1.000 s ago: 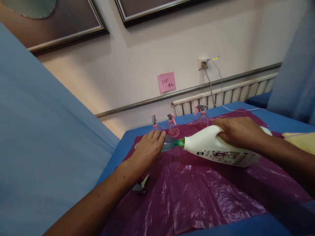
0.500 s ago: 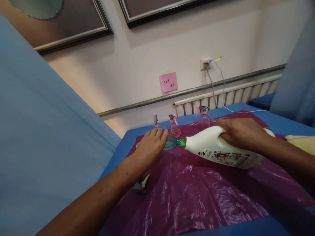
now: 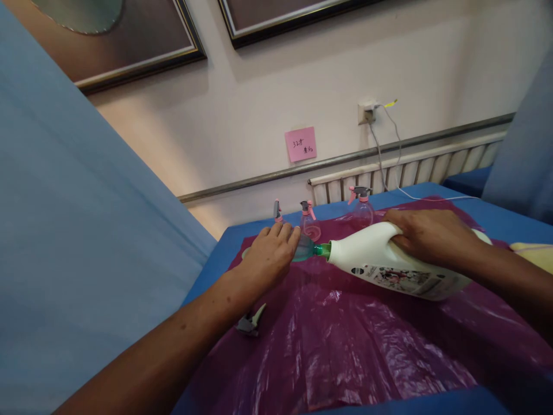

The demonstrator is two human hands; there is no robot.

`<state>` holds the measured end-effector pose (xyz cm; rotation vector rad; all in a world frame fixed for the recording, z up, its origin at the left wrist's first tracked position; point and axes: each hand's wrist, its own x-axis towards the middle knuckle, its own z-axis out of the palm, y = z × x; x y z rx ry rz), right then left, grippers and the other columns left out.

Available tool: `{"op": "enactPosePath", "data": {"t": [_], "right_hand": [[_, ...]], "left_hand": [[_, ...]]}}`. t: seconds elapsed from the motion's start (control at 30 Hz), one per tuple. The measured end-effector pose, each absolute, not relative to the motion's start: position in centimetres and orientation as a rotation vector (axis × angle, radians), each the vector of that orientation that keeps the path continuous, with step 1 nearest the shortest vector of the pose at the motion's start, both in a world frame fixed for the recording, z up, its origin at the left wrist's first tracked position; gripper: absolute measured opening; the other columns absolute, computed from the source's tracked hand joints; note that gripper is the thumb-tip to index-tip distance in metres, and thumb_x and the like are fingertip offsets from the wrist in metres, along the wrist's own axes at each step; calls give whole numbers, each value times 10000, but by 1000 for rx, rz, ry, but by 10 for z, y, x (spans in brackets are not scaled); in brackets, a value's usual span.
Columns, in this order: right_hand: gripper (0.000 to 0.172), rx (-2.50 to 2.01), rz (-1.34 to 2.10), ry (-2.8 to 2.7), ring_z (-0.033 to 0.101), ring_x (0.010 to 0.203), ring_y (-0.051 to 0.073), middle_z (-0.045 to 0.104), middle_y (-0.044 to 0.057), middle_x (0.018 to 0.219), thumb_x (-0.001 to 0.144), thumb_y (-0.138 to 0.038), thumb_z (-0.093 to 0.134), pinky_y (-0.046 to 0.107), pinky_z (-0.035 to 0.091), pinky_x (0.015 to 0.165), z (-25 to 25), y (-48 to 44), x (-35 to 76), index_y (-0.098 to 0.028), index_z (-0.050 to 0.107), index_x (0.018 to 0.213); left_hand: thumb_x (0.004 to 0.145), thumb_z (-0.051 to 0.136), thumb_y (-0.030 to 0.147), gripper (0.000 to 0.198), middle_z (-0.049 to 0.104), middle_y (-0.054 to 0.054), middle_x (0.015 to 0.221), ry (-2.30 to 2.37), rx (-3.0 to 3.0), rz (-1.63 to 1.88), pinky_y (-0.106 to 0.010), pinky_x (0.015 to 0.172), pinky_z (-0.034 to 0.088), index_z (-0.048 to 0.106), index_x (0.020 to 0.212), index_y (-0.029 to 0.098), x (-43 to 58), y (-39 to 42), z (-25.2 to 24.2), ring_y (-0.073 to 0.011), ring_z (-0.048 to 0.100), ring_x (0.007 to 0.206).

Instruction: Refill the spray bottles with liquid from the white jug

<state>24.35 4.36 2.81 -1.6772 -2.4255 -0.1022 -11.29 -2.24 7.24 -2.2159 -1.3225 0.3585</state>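
Observation:
My left hand point(image 3: 273, 249) is wrapped over a clear green bottle point(image 3: 305, 249), tipped on its side with its neck pointing right. That neck meets the green spout in the mouth of a large white jug point(image 3: 367, 245), which lies nearly sideways. By its handle, my right hand point(image 3: 425, 233) grips the jug, whose printed label faces me. Most of the green bottle is hidden under my left fingers. A grey spray trigger head point(image 3: 248, 324) with a pale green lever lies below my left wrist.
Behind my hands stand pink-topped spray bottles point(image 3: 310, 225), one of them farther right point(image 3: 362, 213). Purple plastic sheeting point(image 3: 337, 346) covers the blue bed point(image 3: 432, 187). A blue curtain point(image 3: 86, 230) hangs at left; a yellow cloth point(image 3: 536, 255) lies at right.
The whole view has shifted slightly, so everything sits a little farther right. Both hands keep their holds, and the bottle and jug stay mouth to mouth.

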Motion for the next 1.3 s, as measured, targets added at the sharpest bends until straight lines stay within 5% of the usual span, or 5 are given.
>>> {"op": "enactPosePath", "data": {"t": [0.83, 1.3], "right_hand": [[214, -1670, -57, -2440, 730, 855, 302, 832, 66, 1008, 981, -331, 559, 358, 294, 648, 29, 43, 245, -289, 743, 1083], [195, -1619, -37, -2419, 737, 860, 293, 827, 109, 1003, 995, -279, 585, 357, 291, 668, 30, 43, 244, -262, 754, 1088]], "left_hand": [[922, 554, 24, 668, 611, -272, 1552, -1250, -2213, 292, -531, 1025, 566, 493, 1586, 61, -115, -19, 68, -412, 598, 1396], [919, 570, 34, 690, 634, -218, 1524, -1235, -2201, 292, -466, 1044, 547, 493, 1599, 124, -117, -16, 67, -357, 595, 1393]]}}
